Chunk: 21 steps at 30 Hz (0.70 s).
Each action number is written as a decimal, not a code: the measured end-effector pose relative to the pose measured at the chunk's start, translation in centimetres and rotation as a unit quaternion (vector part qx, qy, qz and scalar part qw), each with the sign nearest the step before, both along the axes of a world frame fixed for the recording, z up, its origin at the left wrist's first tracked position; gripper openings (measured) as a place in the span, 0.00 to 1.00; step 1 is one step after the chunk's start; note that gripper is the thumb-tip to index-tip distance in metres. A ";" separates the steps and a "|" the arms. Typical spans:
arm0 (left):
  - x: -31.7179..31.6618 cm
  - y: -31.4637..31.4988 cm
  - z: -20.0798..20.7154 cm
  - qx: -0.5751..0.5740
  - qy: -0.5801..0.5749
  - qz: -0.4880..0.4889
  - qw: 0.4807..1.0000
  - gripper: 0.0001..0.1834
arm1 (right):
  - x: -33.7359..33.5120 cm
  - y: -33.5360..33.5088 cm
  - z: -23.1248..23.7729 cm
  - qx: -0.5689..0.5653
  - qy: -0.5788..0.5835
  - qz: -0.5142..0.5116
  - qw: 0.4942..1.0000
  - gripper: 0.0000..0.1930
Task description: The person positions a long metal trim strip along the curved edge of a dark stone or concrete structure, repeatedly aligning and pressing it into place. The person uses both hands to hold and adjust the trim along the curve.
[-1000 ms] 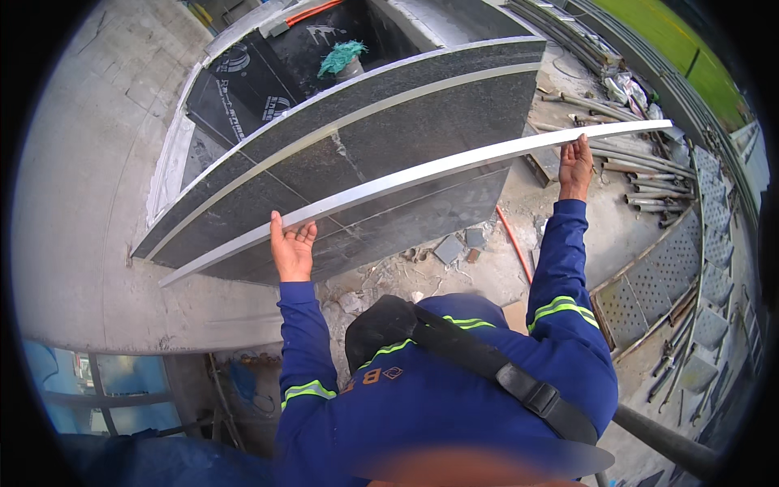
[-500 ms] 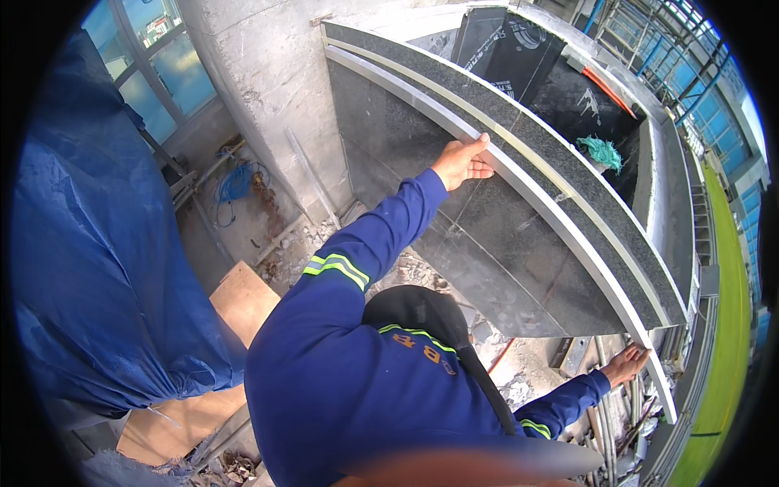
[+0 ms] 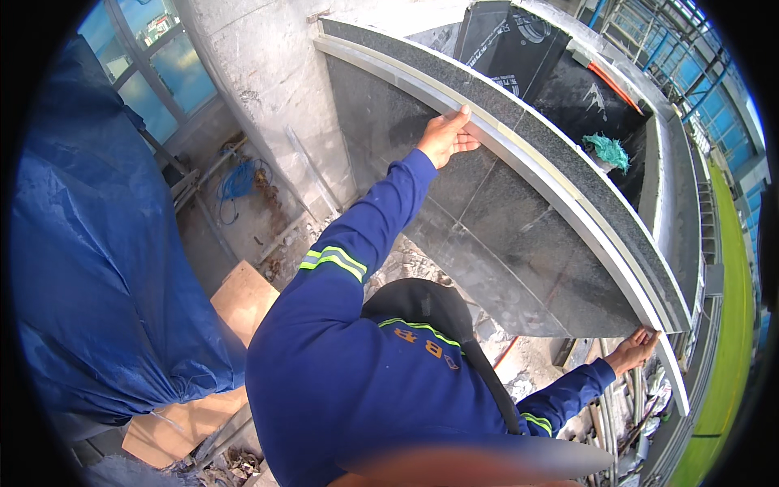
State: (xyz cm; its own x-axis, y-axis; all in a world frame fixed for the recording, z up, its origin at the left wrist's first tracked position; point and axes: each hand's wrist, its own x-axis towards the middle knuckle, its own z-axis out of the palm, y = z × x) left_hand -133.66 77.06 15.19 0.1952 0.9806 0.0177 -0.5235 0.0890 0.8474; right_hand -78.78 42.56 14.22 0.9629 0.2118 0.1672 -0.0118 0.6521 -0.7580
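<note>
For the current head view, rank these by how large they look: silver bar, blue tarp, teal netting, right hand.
Largest to smallest:
1. Blue tarp
2. Silver bar, long but narrow
3. Teal netting and right hand: too alike in size to rank

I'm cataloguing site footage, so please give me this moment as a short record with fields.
Left hand: holds the long silver bar, thumb at its upper edge
Right hand: holds the same bar nearer its lower-right end
Bar position: along the face of the dark tiled wall, one end extending past the wall's right edge; full contact unclear
Behind wall: teal netting bundle, orange strip
Left side: blue tarp, plywood sheet
Clothing: navy sleeves with reflective bands
</note>
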 end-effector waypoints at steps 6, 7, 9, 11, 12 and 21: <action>0.5 0.0 0.4 0.012 0.008 0.011 1.000 0.29 | 1.7 0.3 -0.6 0.004 0.004 -0.009 1.000 0.43; 0.5 0.0 0.4 0.013 0.009 0.014 1.000 0.29 | 2.1 0.3 -0.7 0.005 0.005 0.001 1.000 0.42; 0.6 0.1 0.6 0.014 0.011 0.018 1.000 0.29 | 2.7 0.5 -1.0 0.016 -0.004 0.020 1.000 0.40; 0.6 0.1 0.7 0.014 0.016 0.021 1.000 0.29 | 3.0 0.6 -1.3 0.008 0.008 0.012 1.000 0.39; 0.6 0.2 0.7 0.018 0.012 0.015 1.000 0.28 | 3.2 0.7 -1.5 0.008 0.009 0.010 1.000 0.38; 0.6 0.2 0.7 0.002 -0.008 0.015 1.000 0.27 | 2.7 1.1 -1.3 0.004 0.026 -0.007 1.000 0.43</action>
State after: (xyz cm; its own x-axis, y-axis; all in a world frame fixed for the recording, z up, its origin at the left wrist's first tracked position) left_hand -133.05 77.31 15.84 0.1661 0.9858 0.0249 -0.5387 0.0695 0.8397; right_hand -76.09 43.64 12.93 0.9731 0.1977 0.1183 -0.0424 0.6586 -0.7513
